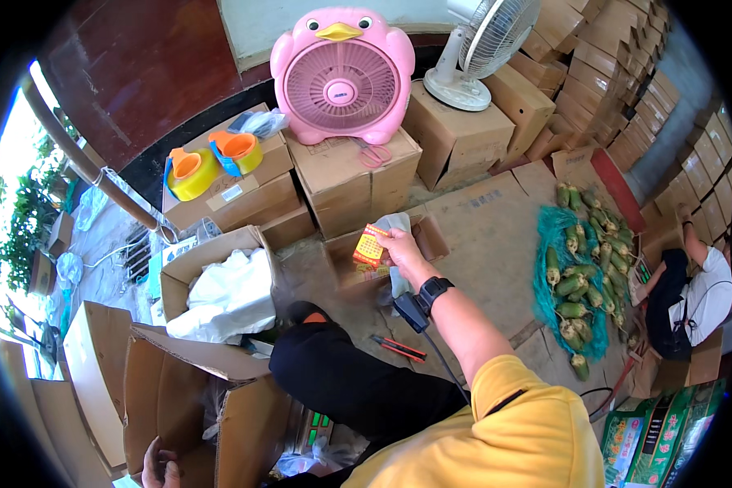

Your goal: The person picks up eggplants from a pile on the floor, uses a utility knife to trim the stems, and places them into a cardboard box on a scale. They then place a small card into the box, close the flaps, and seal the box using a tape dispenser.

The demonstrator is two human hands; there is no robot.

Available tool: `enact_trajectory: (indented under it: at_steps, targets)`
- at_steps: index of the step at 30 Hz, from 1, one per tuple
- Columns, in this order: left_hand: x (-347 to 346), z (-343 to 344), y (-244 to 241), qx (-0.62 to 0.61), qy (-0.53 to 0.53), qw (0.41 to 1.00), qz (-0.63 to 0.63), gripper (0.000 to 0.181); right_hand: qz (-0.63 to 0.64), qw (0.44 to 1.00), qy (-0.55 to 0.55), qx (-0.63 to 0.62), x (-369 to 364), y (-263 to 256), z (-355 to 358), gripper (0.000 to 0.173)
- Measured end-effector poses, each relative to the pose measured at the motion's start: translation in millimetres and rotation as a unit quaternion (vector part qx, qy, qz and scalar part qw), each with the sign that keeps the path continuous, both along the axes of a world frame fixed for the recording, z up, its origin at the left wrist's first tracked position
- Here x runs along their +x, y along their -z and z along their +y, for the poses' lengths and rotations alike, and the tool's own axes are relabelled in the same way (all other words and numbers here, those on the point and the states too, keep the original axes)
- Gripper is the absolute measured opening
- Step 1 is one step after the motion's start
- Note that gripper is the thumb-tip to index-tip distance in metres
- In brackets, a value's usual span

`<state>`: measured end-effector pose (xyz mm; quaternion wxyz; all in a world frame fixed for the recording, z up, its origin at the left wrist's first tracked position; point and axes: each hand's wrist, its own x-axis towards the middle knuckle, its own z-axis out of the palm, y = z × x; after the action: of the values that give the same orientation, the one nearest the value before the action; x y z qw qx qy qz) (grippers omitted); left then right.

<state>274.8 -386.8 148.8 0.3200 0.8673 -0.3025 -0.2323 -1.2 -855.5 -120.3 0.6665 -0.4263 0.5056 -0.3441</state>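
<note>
Between its thumb and fingers, my right hand (402,249) holds a red and yellow printed card (369,245), over a low cardboard box (434,238). In that box lie more printed cards and a grey cloth (401,282). My left hand (160,466) is at the lower left, at the near edge of an open, tall cardboard box (177,390); its fingers are curled and part of it is cut off. I cannot tell whether it grips the box. A red and black utility knife (399,348) lies on the floor by my leg.
Yellow tape rolls in dispensers (189,177), pink scissors (375,152), a pink fan (341,85) and a white fan (460,88) stand on boxes. White plastic bags (229,299) fill another carton. Right lie green-topped radishes (576,283) on teal netting, near another seated person (701,299).
</note>
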Motion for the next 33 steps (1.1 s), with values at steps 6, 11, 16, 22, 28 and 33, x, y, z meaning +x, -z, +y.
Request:
enact_trajectory:
  at_steps: [6,11,16,22,28,33]
  targets:
    - [-17.1,7.2,-15.9,0.011,0.005,1.000,-0.025,0.040,-0.024,0.999,0.008,-0.027,0.2,1.5,3.8,0.018]
    - [-25.8,25.7,-7.3,-0.005,-0.030,0.999,-0.030,0.039,0.088,0.990,0.025,-0.109,-8.9,18.5,-1.0,0.022]
    - [-34.7,44.8,4.5,-0.009,-0.096,0.994,-0.059,0.039,0.222,0.951,-0.033,-0.215,2.1,15.6,-3.1,0.023]
    - [-39.9,48.6,15.3,-0.132,-0.160,0.974,-0.091,0.036,-0.001,0.978,-0.071,-0.195,36.2,-90.9,16.0,0.019]
    - [-40.2,69.4,32.2,-0.287,-0.191,0.938,-0.045,0.035,-0.115,0.886,-0.323,-0.312,121.3,-272.6,123.4,0.015]
    - [-35.4,83.9,26.0,-0.400,-0.187,0.895,0.055,0.057,-0.054,0.718,-0.591,-0.363,209.9,-313.0,211.5,0.016]
